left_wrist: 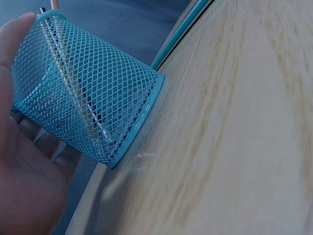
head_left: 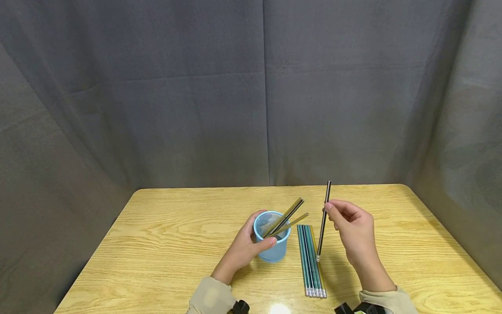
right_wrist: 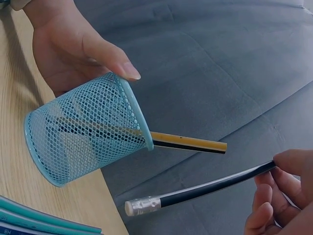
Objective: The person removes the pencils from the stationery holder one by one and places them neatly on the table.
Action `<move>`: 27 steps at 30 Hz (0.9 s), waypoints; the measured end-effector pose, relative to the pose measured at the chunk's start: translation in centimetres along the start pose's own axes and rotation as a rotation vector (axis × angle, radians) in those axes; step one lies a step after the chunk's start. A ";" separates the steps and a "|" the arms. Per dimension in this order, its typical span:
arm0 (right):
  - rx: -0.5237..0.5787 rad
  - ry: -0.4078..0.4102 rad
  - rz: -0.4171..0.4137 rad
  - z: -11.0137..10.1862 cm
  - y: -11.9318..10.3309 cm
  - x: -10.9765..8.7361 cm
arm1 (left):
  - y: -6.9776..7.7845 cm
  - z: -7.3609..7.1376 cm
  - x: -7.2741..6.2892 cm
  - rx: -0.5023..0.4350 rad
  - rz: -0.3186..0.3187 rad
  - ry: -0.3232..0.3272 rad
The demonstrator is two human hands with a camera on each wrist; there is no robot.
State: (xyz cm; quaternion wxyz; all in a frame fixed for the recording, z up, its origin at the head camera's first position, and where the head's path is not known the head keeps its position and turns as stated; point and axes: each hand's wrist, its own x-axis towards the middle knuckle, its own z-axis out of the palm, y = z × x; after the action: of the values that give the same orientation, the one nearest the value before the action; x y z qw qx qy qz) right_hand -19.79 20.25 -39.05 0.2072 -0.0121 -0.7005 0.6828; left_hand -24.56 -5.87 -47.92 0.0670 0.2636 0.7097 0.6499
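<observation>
A: Grip status?
B: Right grip [head_left: 356, 226] pinches a black pencil [head_left: 322, 231] high up, eraser end [head_left: 318, 258] down by the pencil row [head_left: 311, 266] on the worktop [head_left: 176, 240]. Left grip [head_left: 247, 244] clamped round the blue mesh cup [head_left: 274, 253], pencils [head_left: 283, 218] leaning inside
A: Risks?
B: High pinch could let the pencil pivot and knock the row; slack left grip could let the cup tip

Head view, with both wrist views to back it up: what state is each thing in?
Left hand: curled round the mesh cup
Right hand: pinching a dark pencil
Mesh cup: roughly upright, pencils inside
Dark pencil: held above the table, eraser end down
Pencils in the cup: leaning, ends above the rim
Row of pencils: lying side by side
Grey cloth: hanging, creased
</observation>
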 end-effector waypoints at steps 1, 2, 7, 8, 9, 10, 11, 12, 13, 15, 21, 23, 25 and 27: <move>-0.004 -0.001 0.001 0.0 0.1 0.0 | 0.0 0.0 0.0 0.000 0.000 0.000; -0.010 -0.001 0.003 0.0 0.2 0.1 | 0.0 0.0 0.0 0.001 0.000 0.002; -0.048 -0.005 0.011 -0.1 0.4 0.2 | -0.1 0.0 0.0 -0.002 -0.002 0.008; -0.056 -0.005 0.015 -0.1 0.5 0.2 | -0.1 0.0 0.0 -0.001 -0.003 0.009; -0.063 -0.005 0.018 -0.1 0.5 0.2 | -0.1 0.0 0.0 -0.003 -0.003 0.009; -0.074 -0.004 0.021 -0.1 0.5 0.2 | -0.2 0.0 0.0 -0.004 -0.003 0.009; -0.079 -0.002 0.028 -0.2 0.6 0.3 | -0.2 0.0 0.0 -0.006 -0.003 0.008; -0.085 -0.002 0.034 -0.2 0.6 0.2 | -0.2 0.0 0.0 -0.007 -0.002 0.007; -0.092 -0.001 0.043 -0.2 0.6 0.2 | -0.2 0.0 0.0 -0.008 -0.001 0.006; -0.104 -0.004 0.055 -0.2 0.6 0.3 | -0.2 0.0 0.0 -0.012 0.001 0.004; -0.132 -0.010 0.089 -0.3 0.9 0.4 | -0.2 0.0 0.1 -0.015 0.004 0.002; -0.144 -0.011 0.104 -0.4 1.0 0.4 | -0.2 0.0 0.0 -0.013 0.002 0.003; -0.154 -0.012 0.118 -0.4 1.1 0.4 | -0.2 0.0 0.0 -0.011 0.000 0.004; -0.160 -0.014 0.128 -0.4 1.2 0.5 | -0.2 0.0 0.0 -0.009 -0.002 0.006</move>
State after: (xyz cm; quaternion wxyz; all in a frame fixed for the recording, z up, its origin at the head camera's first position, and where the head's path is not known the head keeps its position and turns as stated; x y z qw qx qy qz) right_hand -20.40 20.89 -40.13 0.1566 -0.0685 -0.7522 0.6364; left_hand -24.63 -5.87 -48.12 0.0665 0.2605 0.7072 0.6539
